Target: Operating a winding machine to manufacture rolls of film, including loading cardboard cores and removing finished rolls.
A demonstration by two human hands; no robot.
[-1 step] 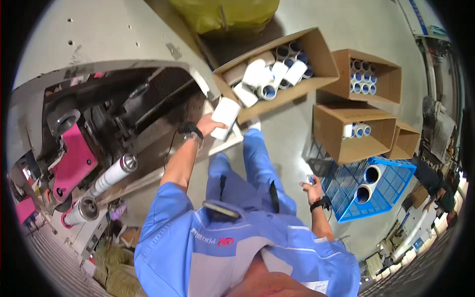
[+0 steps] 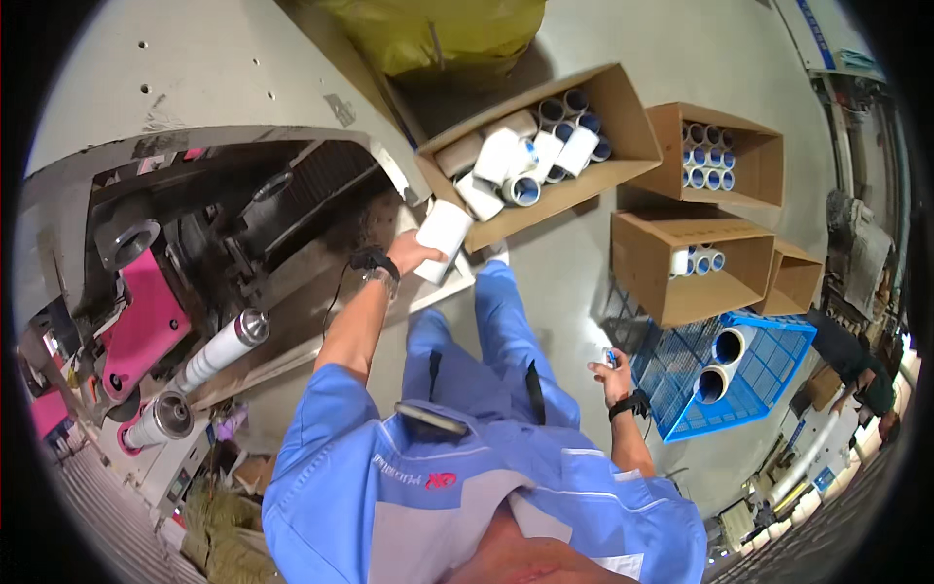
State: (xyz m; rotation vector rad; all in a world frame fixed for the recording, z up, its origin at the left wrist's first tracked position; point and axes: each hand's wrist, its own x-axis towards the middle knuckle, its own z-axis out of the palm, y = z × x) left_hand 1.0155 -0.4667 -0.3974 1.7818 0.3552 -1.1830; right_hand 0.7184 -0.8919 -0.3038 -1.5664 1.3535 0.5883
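My left hand (image 2: 411, 255) is closed around one end of a white roll (image 2: 444, 239). This roll is tilted, beside the near left corner of a large open cardboard box (image 2: 556, 207). Inside that box lie loose white rolls (image 2: 495, 156), and others stand with their blue-lined cores facing up. Off to the right, my right hand (image 2: 613, 382) is closed on a small silver-and-blue object (image 2: 610, 357). Its kind is too small to make out. That hand is left of a blue plastic crate (image 2: 671, 424).
Two dark-cored rolls (image 2: 713, 383) stand in the crate. Behind it are cardboard boxes (image 2: 644, 279) with more rolls. On the left is a machine with a pink bracket (image 2: 148, 323) and white rollers (image 2: 222, 354). A yellow bag (image 2: 438, 34) sits at the back; another person (image 2: 869, 380) is far right.
The view has shifted very slightly. Both hands keep hold of the same things.
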